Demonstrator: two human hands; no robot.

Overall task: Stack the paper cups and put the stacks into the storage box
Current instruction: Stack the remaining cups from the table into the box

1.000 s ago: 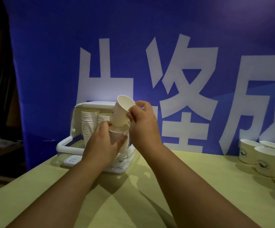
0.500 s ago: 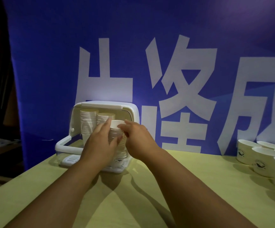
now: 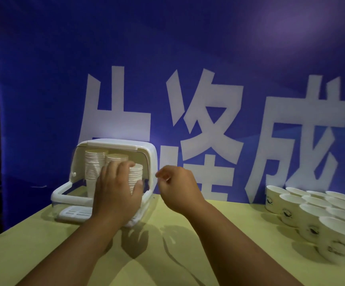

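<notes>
A white storage box (image 3: 146,159) with its lid swung up stands at the table's far left. Inside it are two tall stacks of paper cups (image 3: 94,166) at the back and a shorter stack (image 3: 136,176) in front. My left hand (image 3: 116,193) is wrapped around that front stack, thumb on its right side. To the right of the box, my right hand (image 3: 177,187) hovers with loosely curled fingers and holds nothing. Several loose white paper cups (image 3: 312,215) with dark logos stand upright at the table's right edge.
The yellow-green table (image 3: 167,254) runs under both forearms. A blue banner (image 3: 188,69) with large white characters hangs right behind the table. A dark area lies beyond the table's left edge.
My right hand pushed a single cup down onto the front stack, then let go and drew away to the right. The left hand stayed on the stack. The view has shifted, showing more loose cups.
</notes>
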